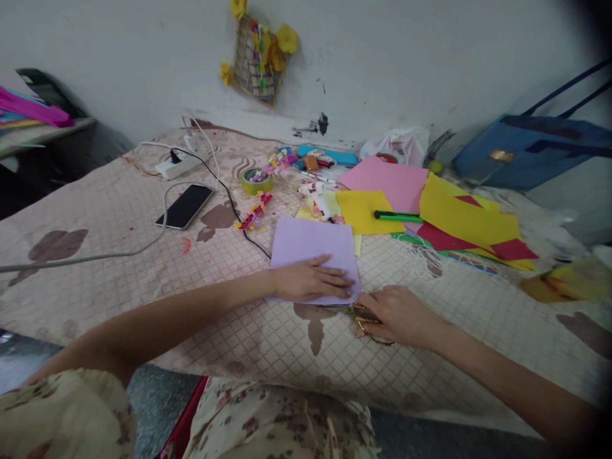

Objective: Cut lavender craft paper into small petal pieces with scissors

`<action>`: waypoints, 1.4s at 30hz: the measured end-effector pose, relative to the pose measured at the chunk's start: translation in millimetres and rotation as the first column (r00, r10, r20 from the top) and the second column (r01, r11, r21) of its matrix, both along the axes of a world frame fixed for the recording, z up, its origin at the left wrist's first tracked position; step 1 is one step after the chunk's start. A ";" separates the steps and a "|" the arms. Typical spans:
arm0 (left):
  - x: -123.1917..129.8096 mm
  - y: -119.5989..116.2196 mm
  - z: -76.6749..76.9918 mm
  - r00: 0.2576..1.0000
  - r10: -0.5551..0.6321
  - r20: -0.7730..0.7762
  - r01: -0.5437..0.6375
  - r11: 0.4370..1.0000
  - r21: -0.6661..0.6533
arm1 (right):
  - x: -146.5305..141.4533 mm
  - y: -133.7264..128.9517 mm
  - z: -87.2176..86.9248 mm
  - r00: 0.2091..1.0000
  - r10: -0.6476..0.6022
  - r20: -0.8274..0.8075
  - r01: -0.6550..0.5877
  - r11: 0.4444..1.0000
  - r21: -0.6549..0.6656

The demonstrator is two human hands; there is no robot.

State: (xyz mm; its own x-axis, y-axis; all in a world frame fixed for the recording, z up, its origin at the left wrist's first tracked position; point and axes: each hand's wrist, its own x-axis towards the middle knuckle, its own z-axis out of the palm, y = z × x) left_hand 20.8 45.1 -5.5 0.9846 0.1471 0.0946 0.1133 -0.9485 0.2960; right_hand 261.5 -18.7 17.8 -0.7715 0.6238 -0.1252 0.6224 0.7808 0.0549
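A sheet of lilac paper (310,239) lies on the patterned tablecloth in front of me. My left hand (310,280) rests flat on its lower part, fingers stretched out to the right. Close to the sheet's lower right corner, my right hand (394,315) grips a pair of scissors (375,335) by gold-coloured handles. The blades point left along the paper's near edge and are mostly hidden, so I cannot tell how far they are parted.
Yellow paper (366,210), pink paper (387,182) and a green pen (396,216) lie behind to the right, near white string (425,258). Leftward are a tape roll (257,182), a phone (185,206), a power strip (182,164) and cables. A blue bag (535,150) stands back right.
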 end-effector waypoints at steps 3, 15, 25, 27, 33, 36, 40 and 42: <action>0.1 0.2 -0.8 1.000 -0.008 0.024 0.008 1.000 0.000 | -1.7 0.6 -0.8 1.000 0.010 0.009 -0.010 1.000 0.019; -0.3 -0.3 -1.7 1.000 -0.002 0.028 0.002 1.000 0.007 | -3.8 -0.3 1.6 0.999 -0.039 0.035 0.039 0.999 -0.003; 0.4 -0.1 -3.4 0.999 0.013 0.042 -0.013 1.000 -0.005 | -4.0 2.3 -5.2 0.999 0.012 0.030 -0.013 0.999 0.034; 0.1 0.1 -3.8 0.999 0.009 0.032 -0.009 1.000 -0.001 | -2.8 1.5 -4.4 1.000 0.007 0.017 -0.008 1.000 0.024; 0.3 -0.8 -0.9 1.000 0.014 -0.020 -0.014 1.000 -0.007 | -8.2 1.0 -0.8 1.000 -0.018 0.019 0.018 1.000 -0.014; 0.9 -1.6 1.1 0.999 0.027 -0.042 -0.028 0.999 -0.019 | -10.1 2.6 -2.3 1.000 0.000 0.018 0.000 1.000 -0.009; 0.9 -1.5 0.2 0.999 0.029 -0.017 -0.029 0.999 -0.027 | -7.5 4.1 -5.3 0.999 0.011 0.051 -0.012 1.000 0.019; 0.6 -1.0 -1.3 1.000 0.020 -0.001 -0.020 1.000 -0.017 | -6.0 3.8 -5.4 0.999 0.009 0.049 -0.011 1.000 0.023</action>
State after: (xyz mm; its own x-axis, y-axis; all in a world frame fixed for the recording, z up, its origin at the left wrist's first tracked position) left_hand 21.4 44.2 -6.9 0.9815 0.1683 0.0909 0.1324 -0.9408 0.3120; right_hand 255.5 -14.9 12.4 -0.7711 0.6192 -0.1485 0.6107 0.7852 0.1028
